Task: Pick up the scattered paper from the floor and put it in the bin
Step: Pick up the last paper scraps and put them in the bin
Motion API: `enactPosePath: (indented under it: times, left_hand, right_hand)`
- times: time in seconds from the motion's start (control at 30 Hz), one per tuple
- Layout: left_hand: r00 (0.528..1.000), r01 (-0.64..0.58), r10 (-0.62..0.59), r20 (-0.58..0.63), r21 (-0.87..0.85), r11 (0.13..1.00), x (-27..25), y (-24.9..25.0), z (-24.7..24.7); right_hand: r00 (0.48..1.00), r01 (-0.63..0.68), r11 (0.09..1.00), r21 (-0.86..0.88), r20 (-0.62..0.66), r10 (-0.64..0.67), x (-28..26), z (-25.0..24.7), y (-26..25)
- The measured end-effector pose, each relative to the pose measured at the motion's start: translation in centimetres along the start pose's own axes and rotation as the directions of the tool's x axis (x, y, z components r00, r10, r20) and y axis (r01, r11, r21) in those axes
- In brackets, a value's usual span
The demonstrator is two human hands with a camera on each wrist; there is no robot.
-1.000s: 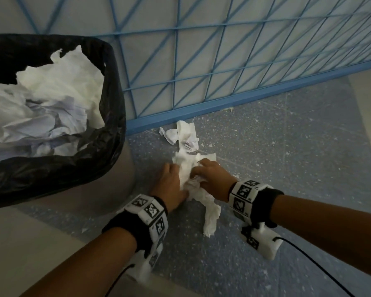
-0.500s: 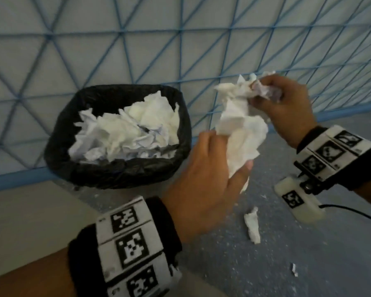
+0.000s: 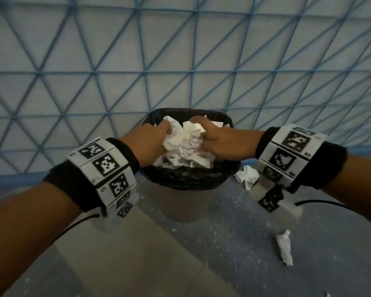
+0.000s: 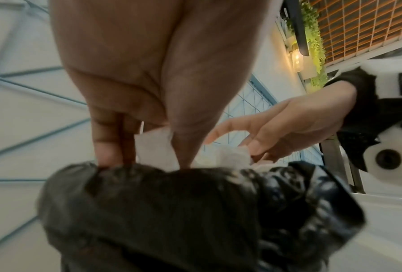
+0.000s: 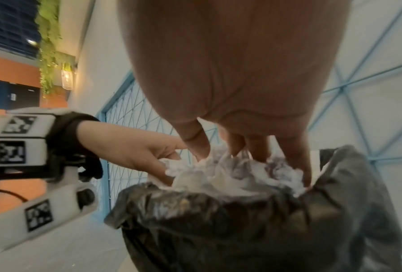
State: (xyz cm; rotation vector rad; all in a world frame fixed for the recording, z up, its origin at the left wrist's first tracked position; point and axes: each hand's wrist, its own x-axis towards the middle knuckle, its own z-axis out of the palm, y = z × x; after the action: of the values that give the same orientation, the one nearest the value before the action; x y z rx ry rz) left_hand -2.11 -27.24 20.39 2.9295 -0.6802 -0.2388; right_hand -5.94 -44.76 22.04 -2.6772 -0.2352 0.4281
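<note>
Both hands sit over the bin (image 3: 189, 179), w/ the crumpled paper wad (image 3: 184, 140) between them at the bin's mouth. Left hand (image 3: 147, 142): grip closed on the wad's left side, fingers curled into it; in the left wrist view its fingertips (image 4: 107, 152) reach down to the black liner (image 4: 172, 211) at the rim, a bit of white paper showing betw. fingers and thumb. Right hand (image 3: 221, 142): fingers bent and dug into the wad's right side, thumb on top, so gripping paper too; right wrist view shows fingertips (image 5: 258, 149) sunk in the white heap, little finger touching the liner edge.

Floor (image 3: 223, 243) around the bin is grey, speckled w/ white flecks; a paler strip (image 3: 116, 254) runs along the near-left of the bin. Behind the bin: pale wall w/ blue lattice of triangles (image 3: 180, 71) and a blue base rail.

Bin is lined w/ a black bag, heaped w/ crumpled white paper up to and above the rim. Outside it: one scrap (image 3: 246, 176) on the floor just right of the bin, another twisted piece (image 3: 284, 247) further out to the near-right.
</note>
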Motion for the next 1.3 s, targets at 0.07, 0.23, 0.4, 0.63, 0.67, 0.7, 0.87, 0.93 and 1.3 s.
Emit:
enactPosePath:
  times: [0.07, 0.23, 0.4, 0.63, 0.67, 0.7, 0.87, 0.93, 1.3]
  left_hand:
    - [1.000, -0.002, 0.002, -0.017, 0.037, 0.999, 0.4, 0.7, -0.2]
    - [0.987, -0.096, 0.077, 0.141, 0.138, 0.986, 2.1, 2.7, 2.7]
    - [0.969, -0.087, 0.074, 0.237, 0.043, 0.995, 2.4, 2.1, 0.9]
    - [0.994, -0.069, 0.068, 0.082, 0.020, 0.997, -0.4, 2.2, -3.8]
    - [0.996, -0.086, 0.086, 0.003, 0.051, 0.995, -0.6, 2.6, -4.3]
    - [0.988, -0.110, 0.117, -0.100, 0.073, 0.991, -0.8, 3.2, -4.7]
    - [0.727, -0.539, 0.380, -0.572, -0.132, 0.832, -2.1, 10.3, -2.8]
    - [0.643, -0.686, 0.476, -0.600, -0.175, 0.706, -2.4, 13.7, 0.1]
    - [0.939, -0.145, 0.263, 0.219, -0.442, 0.885, 4.8, 17.6, 20.5]
  right_hand:
    - [0.999, 0.021, 0.999, 0.040, -0.033, -0.020, -0.3, 0.0, 0.1]
    - [0.991, 0.048, 0.938, -0.344, 0.136, 0.000, 1.2, 3.0, 0.7]
    - [0.980, 0.051, 0.887, -0.458, 0.193, 0.043, 2.8, 1.2, 1.1]
    - [0.980, 0.163, 0.984, -0.075, -0.104, -0.171, -0.3, -1.5, 1.3]
    - [0.965, 0.192, 0.981, 0.010, -0.181, -0.188, -0.8, -1.6, 1.6]
    - [0.943, 0.232, 0.967, 0.103, -0.266, -0.198, -1.4, -1.5, 2.1]
    - [0.803, 0.198, 0.935, 0.295, -0.596, 0.017, -4.0, 1.1, 9.7]
    - [0.841, -0.045, 0.963, 0.264, -0.511, 0.180, -5.4, 4.3, 15.0]
    - [0.842, -0.507, 0.862, 0.008, 0.215, 0.494, -10.0, 17.8, 25.4]
